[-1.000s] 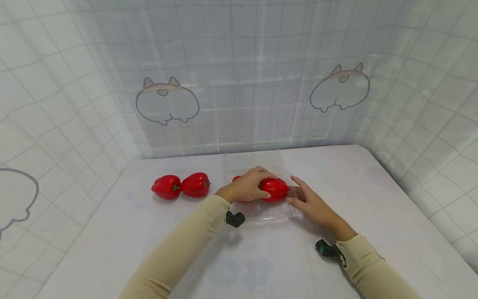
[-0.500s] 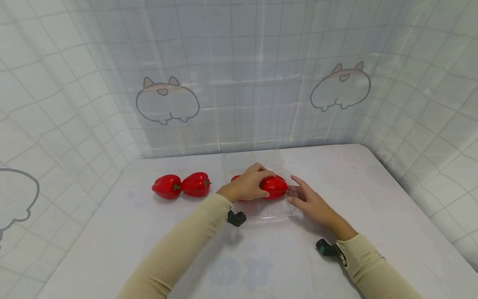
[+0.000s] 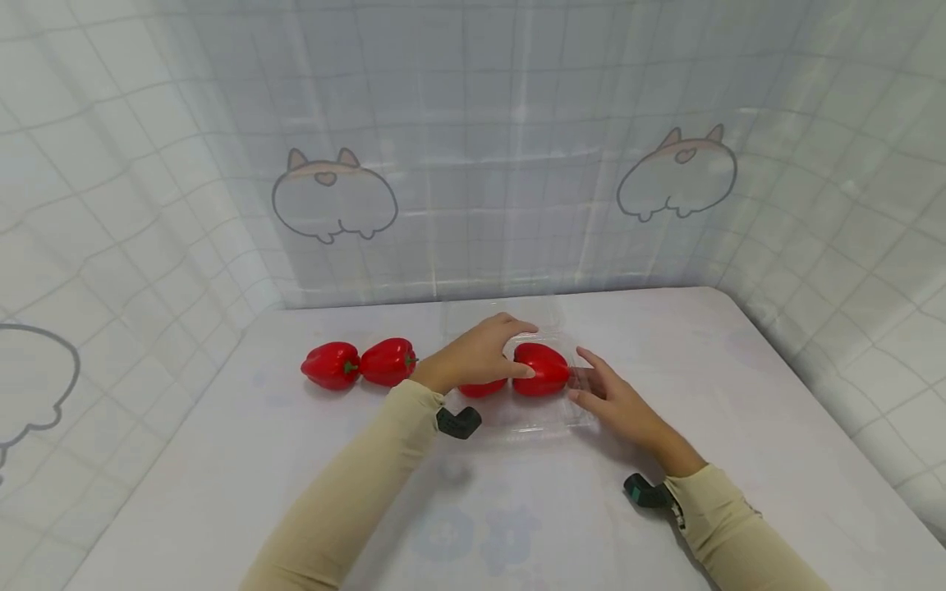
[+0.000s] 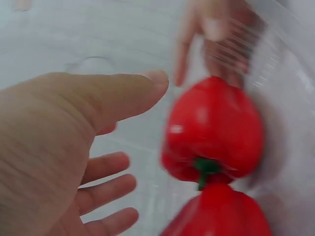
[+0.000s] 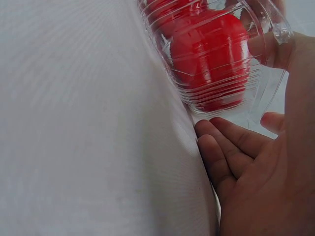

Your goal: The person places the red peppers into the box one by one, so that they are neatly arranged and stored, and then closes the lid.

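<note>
A clear plastic container (image 3: 543, 420) lies open on the white table (image 3: 222, 460) with two red peppers in it. The right pepper (image 3: 543, 369) shows whole; the left one (image 3: 484, 387) is partly hidden under my left hand (image 3: 513, 351). That hand hovers open just above them, fingers spread; in the left wrist view the left hand (image 4: 142, 132) is apart from the nearer pepper (image 4: 211, 132). My right hand (image 3: 578, 376) lies with straight fingers against the container's right wall. In the right wrist view its fingers (image 5: 231, 152) touch the ribbed wall of the container (image 5: 221, 93).
Two more red peppers (image 3: 330, 365) (image 3: 388, 361) lie side by side on the table left of the container. A checked cloth backdrop (image 3: 473, 164) closes in the back and both sides. The container's clear lid (image 3: 502, 316) lies folded back behind it.
My left hand has let go of the right pepper, lifted and drawn back to the left. The second pepper in the container now shows. The right hand has stayed put.
</note>
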`<move>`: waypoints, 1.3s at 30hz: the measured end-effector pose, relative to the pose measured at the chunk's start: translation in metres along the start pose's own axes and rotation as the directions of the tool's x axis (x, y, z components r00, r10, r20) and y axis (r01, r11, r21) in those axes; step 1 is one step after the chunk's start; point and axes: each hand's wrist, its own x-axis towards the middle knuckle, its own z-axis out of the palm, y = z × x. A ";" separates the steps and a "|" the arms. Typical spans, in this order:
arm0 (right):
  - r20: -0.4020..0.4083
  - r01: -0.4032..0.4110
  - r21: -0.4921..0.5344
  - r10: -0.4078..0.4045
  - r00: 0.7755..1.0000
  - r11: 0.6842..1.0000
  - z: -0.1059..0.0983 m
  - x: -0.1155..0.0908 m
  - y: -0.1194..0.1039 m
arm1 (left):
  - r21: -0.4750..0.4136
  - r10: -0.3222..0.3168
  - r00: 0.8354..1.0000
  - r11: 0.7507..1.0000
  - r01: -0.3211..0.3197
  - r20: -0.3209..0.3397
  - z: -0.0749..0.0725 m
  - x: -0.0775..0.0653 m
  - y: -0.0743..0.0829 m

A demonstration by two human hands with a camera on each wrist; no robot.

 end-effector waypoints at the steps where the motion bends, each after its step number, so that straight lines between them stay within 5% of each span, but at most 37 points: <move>1: -0.002 -0.005 -0.003 0.005 1.000 1.000 0.000 0.000 0.000 | -0.013 0.007 1.000 1.000 -0.007 -0.017 -0.004 -0.003 0.000; 11: -0.009 0.011 -0.028 -0.011 1.000 1.000 -0.002 -0.002 -0.002 | -0.197 -0.024 0.969 0.980 -0.025 -0.244 -0.024 -0.050 -0.023; 16: -0.007 0.008 -0.022 -0.008 1.000 1.000 -0.002 -0.002 -0.002 | -0.115 -0.099 0.933 0.991 0.063 -0.345 -0.023 -0.071 -0.039; 22: 0.001 0.007 -0.013 -0.007 1.000 1.000 -0.001 -0.003 -0.004 | -0.001 -0.216 0.858 0.970 0.243 -0.465 -0.017 -0.090 -0.057; 30: 0.004 -0.005 0.000 0.005 1.000 1.000 0.002 -0.001 -0.005 | 0.044 -0.290 0.715 0.912 0.409 -0.637 -0.010 -0.106 -0.082; 33: 0.008 -0.003 -0.008 0.003 1.000 1.000 0.002 0.000 -0.004 | 0.055 -0.285 0.686 0.902 0.428 -0.669 -0.008 -0.111 -0.087; 39: 0.009 0.009 -0.034 -0.008 1.000 0.999 -0.002 0.000 -0.001 | 0.026 -0.331 0.667 0.885 0.465 -0.668 -0.005 -0.111 -0.093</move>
